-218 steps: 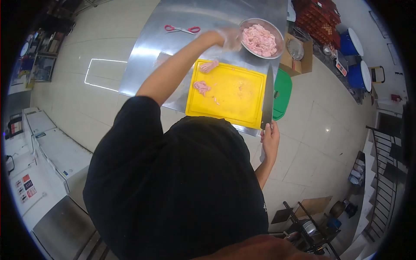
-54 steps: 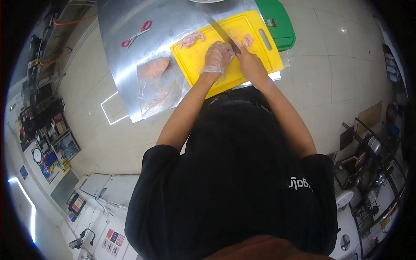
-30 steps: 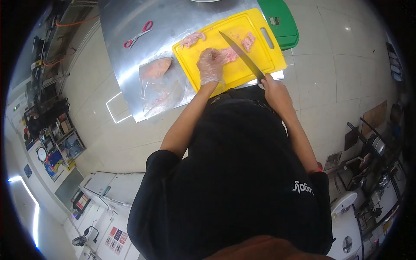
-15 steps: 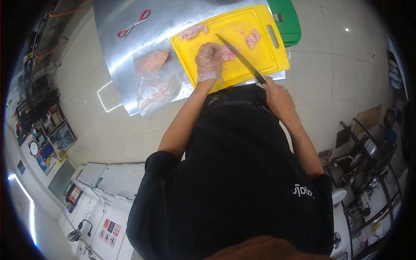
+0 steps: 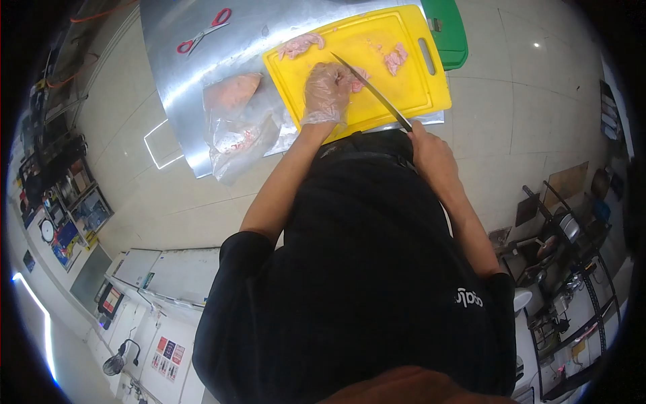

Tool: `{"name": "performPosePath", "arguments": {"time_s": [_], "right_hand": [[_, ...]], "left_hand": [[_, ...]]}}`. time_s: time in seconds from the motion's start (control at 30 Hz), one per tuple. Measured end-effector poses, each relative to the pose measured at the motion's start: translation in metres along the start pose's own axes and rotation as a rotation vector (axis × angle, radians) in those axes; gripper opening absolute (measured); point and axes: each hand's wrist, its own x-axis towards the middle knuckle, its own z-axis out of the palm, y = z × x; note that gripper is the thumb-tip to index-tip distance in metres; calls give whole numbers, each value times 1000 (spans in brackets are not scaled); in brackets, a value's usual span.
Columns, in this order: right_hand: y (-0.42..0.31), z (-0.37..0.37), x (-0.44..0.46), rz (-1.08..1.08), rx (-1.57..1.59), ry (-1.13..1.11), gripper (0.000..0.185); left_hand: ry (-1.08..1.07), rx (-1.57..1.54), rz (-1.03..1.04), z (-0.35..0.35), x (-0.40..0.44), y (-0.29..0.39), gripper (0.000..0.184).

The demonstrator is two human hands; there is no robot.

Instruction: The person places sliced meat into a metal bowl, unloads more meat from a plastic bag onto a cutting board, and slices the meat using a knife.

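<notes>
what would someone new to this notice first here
Probably the bright yellow cutting board at the table's near edge, with pieces of pale pink meat on it and a long knife slanting over it from the right hand. The left hand, in a clear plastic glove, is at the meat in the middle. Red-handled scissors lie open on the metal table, beyond the plastic bag.

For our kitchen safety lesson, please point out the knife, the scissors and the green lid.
knife (image 5: 380, 97): head view, middle of the blade
scissors (image 5: 222, 16): head view, upper red handle
green lid (image 5: 453, 34): head view, bare top
</notes>
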Motion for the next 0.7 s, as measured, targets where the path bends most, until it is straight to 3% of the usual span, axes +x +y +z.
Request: {"name": "performPosePath", "arguments": {"time_s": [0.13,0.23,0.33,0.53,0.63,0.7], "right_hand": [[-5,-4,0,19,-4,-55,21],[-7,-3,3,26,6,-87,22],[-2,9,10,11,65,-64,22],[-24,46,91,-185,171,129,21],[-34,35,100,-190,178,130,22],[-13,31,82,-194,161,114,22]], "left_hand": [[-121,-22,0,-11,5,15,13],[-73,208,111,-7,6,4,14],[-165,208,152,-8,9,-2,12],[-224,-24,-9,0,12,-11,7],[-224,-8,31,-7,14,-10,3],[-177,-365,-140,-8,8,-7,4]]}}
